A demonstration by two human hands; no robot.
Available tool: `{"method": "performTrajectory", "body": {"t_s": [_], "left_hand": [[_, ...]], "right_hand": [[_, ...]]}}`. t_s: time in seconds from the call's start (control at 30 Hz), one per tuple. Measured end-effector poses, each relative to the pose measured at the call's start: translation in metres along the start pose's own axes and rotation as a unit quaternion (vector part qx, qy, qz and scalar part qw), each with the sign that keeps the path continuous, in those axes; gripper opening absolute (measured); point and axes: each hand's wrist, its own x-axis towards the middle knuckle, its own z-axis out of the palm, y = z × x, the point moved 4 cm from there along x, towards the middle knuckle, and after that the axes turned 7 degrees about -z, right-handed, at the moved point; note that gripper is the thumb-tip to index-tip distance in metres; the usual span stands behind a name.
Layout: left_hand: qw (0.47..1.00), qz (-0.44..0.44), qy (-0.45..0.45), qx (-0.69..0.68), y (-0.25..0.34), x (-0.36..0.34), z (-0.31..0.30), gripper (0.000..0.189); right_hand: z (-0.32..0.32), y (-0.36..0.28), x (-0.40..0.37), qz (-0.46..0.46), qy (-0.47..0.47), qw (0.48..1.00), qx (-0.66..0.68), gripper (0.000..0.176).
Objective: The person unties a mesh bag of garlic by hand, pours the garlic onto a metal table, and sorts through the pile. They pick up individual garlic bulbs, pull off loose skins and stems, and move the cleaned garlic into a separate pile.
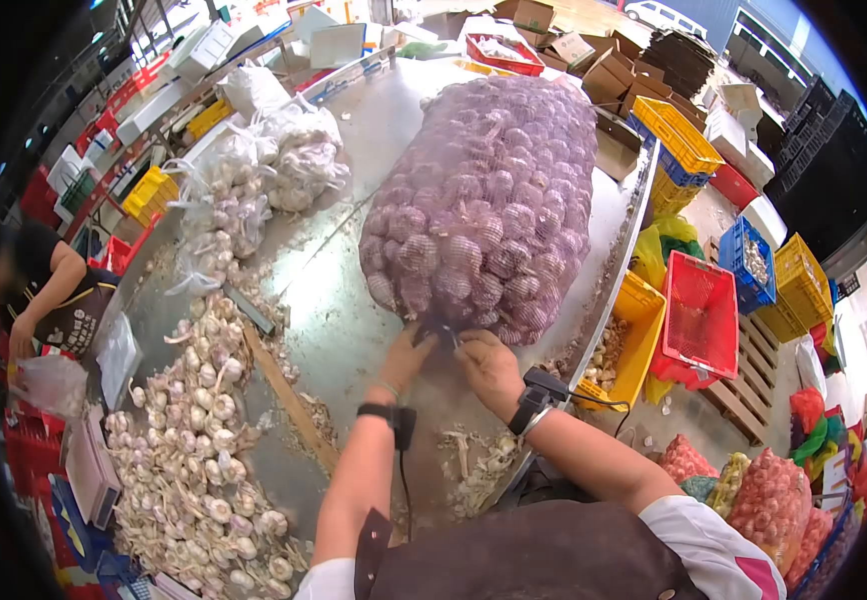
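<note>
A large purple mesh sack (484, 200) packed with garlic bulbs lies on the metal table, its gathered end towards me. At that near end, my left hand (407, 354) is closed with its fingertips on the bunched netting. Just to the right, my right hand (488, 366) pinches at the same gathered mesh, thumb and fingers together. A small shiny spot shows by the right fingertips, too small to name. The two hands are a short gap apart. Both wrists carry black strapped devices with cables.
Loose garlic (204, 440) is heaped on the left beside a wooden strip (289, 385). Clear bags of garlic (229, 205) sit farther back. Yellow (642, 300) and red (696, 320) crates stand past the table's right edge. A co-worker's arm (49, 290) shows at far left.
</note>
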Motion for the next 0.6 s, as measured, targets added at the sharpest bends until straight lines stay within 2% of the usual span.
{"method": "performTrajectory", "body": {"t_s": [0.03,0.1,0.13,0.17,0.2,0.23,0.27,0.3,0.37,0.43,0.5,0.57,0.6], "left_hand": [[1.0,0.005,0.0,0.005,0.017,-0.013,0.008,0.047],[0.968,0.133,0.189,0.095,0.074,-0.06,0.032,0.045],[0.96,0.174,0.181,0.124,0.076,-0.064,0.04,0.044],[0.96,0.172,0.181,0.127,0.074,-0.068,0.047,0.044],[0.943,0.184,0.198,0.194,0.081,-0.076,0.056,0.045],[0.921,0.196,0.213,0.26,0.083,-0.079,0.062,0.047],[0.923,0.206,0.214,0.246,0.083,-0.079,0.063,0.051],[0.922,0.208,0.213,0.246,0.085,-0.078,0.061,0.051],[0.924,0.165,0.223,0.262,0.088,-0.071,0.054,0.053],[0.945,0.166,0.19,0.209,0.082,-0.059,0.037,0.045],[0.96,0.168,0.159,0.157,0.074,-0.046,0.017,0.038],[0.995,0.045,0.074,0.053,0.061,-0.034,0.006,0.025],[0.995,0.046,0.073,0.054,0.063,-0.034,0.005,0.025]], "right_hand": [[0.0,-0.002,0.003,-0.012,0.013,1.0,0.005,0.012],[0.007,0.0,0.006,-0.022,0.026,0.999,0.014,0.011],[0.014,0.009,0.006,0.033,0.04,0.992,0.116,0.013],[0.021,0.018,0.005,0.088,0.054,0.971,0.216,0.014],[0.024,0.023,0.008,0.142,0.063,0.934,0.322,0.02],[0.027,0.025,0.007,0.143,0.064,0.933,0.323,0.02],[0.032,0.03,0.005,0.189,0.086,0.885,0.416,0.021],[0.036,0.036,0.004,0.231,0.107,0.826,0.503,0.022],[0.037,0.041,0.003,0.207,0.114,0.828,0.509,0.024],[0.039,0.044,0.004,0.262,0.081,0.783,0.559,0.027],[0.037,0.044,0.009,0.255,0.052,0.791,0.553,0.028],[0.033,0.036,0.012,0.249,0.023,0.798,0.548,0.029],[0.022,0.025,0.013,0.269,0.033,0.809,0.522,0.029]]}}
